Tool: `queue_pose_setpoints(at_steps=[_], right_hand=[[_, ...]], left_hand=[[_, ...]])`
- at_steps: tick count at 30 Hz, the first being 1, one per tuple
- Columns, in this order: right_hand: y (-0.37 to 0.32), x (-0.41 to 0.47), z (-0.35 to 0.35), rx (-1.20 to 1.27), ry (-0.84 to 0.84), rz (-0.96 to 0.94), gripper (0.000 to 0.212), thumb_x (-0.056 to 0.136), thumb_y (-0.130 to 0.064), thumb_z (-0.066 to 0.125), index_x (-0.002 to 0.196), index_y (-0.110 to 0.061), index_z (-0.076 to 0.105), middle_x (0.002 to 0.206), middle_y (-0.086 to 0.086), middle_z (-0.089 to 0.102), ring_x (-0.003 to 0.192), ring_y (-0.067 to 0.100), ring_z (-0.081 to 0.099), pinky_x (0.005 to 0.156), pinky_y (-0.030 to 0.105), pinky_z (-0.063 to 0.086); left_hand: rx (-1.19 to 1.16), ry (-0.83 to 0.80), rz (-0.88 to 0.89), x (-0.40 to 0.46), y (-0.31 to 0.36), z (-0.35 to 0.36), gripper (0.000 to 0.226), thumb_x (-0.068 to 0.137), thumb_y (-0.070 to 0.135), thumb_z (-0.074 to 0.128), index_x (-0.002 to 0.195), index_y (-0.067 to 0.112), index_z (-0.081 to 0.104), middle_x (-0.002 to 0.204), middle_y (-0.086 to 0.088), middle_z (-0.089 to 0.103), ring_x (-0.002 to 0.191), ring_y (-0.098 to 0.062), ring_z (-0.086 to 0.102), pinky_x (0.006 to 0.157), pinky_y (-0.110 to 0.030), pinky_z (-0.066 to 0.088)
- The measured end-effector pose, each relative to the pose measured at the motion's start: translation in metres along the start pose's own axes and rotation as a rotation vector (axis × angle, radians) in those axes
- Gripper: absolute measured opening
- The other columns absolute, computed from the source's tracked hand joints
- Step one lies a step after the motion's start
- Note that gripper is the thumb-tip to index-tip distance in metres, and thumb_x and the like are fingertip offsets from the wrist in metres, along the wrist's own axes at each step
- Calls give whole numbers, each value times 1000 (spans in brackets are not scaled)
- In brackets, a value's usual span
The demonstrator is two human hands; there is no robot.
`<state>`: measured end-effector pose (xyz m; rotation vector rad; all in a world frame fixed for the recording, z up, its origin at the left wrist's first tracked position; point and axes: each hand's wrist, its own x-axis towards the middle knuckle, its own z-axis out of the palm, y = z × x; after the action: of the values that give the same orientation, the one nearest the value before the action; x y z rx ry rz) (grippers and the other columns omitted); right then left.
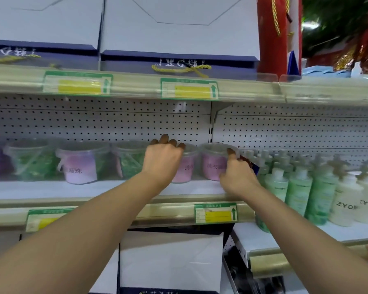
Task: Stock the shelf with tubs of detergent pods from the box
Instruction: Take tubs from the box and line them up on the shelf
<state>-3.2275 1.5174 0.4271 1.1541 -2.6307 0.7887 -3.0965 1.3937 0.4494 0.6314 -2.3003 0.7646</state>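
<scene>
Illumination is bright, even and diffuse, with no single source visible. Shadows are soft: a faint band lies under the upper shelf edge [136, 85] across the pegboard [94, 119] at 12 o'clock. Weak glare shows on the clear price-label strips [189, 90] and on the transparent tub lids [217, 148]. Motion blur smears the whole frame, heaviest at 9 o'clock and 3 o'clock; printed text on the labels is unreadable. Wide-angle distortion bows the shelf lines downward toward 3 o'clock. The red and green decorations [348, 28] at 2 o'clock are dim and streaked.
</scene>
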Motion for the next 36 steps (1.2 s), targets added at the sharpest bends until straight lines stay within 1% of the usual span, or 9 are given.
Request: queue_pose_setpoints(at_steps=[1, 3, 5, 9, 15, 20, 24, 27, 36], right_hand=[[0, -1, 0, -9, -34, -13, 74, 86, -12, 47, 149, -15, 9, 116, 19, 55, 103, 37, 55, 81, 42, 50], [1, -4, -2, -26, -66, -37, 79, 86, -13, 48, 150, -19, 3, 121, 19, 51, 108, 36, 51, 84, 42, 49], [3, -9, -5, -29, -68, -46, 77, 86, -11, 48, 150, -21, 6, 129, 18, 46, 115, 36, 46, 87, 43, 47], [-3, -28, -8, -42, -40, -100, 65, 88, -18, 53, 144, -19, 20, 136, 14, 40, 119, 33, 42, 87, 41, 45], [-30, -74, -5, -70, -14, -297, 65, 92, -28, 55, 145, -15, 21, 149, 10, 26, 137, 30, 24, 106, 39, 33], [-54, -119, 5, -77, 16, -456, 54, 91, -24, 54, 139, -13, 32, 145, 9, 31, 130, 27, 32, 99, 36, 37], [-69, -164, 27, -82, -58, -536, 51, 92, -26, 54, 137, -13, 34, 139, 8, 38, 125, 26, 37, 96, 35, 37], [-78, -196, 54, -108, -176, -537, 51, 94, -29, 51, 139, -14, 33, 141, 7, 36, 128, 26, 36, 97, 35, 39], [-96, -308, 162, -129, -471, -389, 43, 90, -24, 53, 130, -13, 43, 131, 10, 46, 119, 31, 48, 85, 38, 45]], left_hand=[[14, -15, -2, 0, 0, -1, 38, 29, 5, 78, 66, 10, 70, 53, -5, 61, 59, -24, 63, 50, -23, 45], [-18, -124, -26, -3, 1, -1, 42, 61, 3, 70, 103, 9, 67, 90, -10, 70, 93, -28, 62, 77, -34, 49], [-62, -226, -66, -7, -1, 7, 55, 81, 2, 55, 135, 11, 44, 126, -11, 58, 121, -29, 47, 100, -42, 36], [-146, -293, -87, -28, -3, 1, 77, 86, 17, 57, 150, 21, 14, 154, -8, 24, 140, -27, 26, 111, -46, 25], [-152, -321, -129, -78, -16, -27, 66, 89, 31, 58, 145, 20, 24, 153, -5, 24, 140, -24, 22, 111, -42, 22], [-162, -262, -155, -135, -32, -58, 55, 87, 26, 58, 137, 18, 37, 142, -1, 42, 131, -23, 35, 101, -36, 28], [-181, -372, -203, -188, -40, -77, 48, 89, 26, 54, 134, 19, 39, 128, -3, 54, 120, -27, 47, 91, -36, 36], [-254, -479, -262, -231, -46, -80, 47, 92, 32, 53, 135, 21, 38, 124, -4, 56, 110, -29, 54, 72, -31, 37], [-429, -772, -275, -383, -61, -42, 39, 92, 32, 51, 128, 23, 42, 122, -3, 59, 111, -28, 55, 75, -35, 42]])
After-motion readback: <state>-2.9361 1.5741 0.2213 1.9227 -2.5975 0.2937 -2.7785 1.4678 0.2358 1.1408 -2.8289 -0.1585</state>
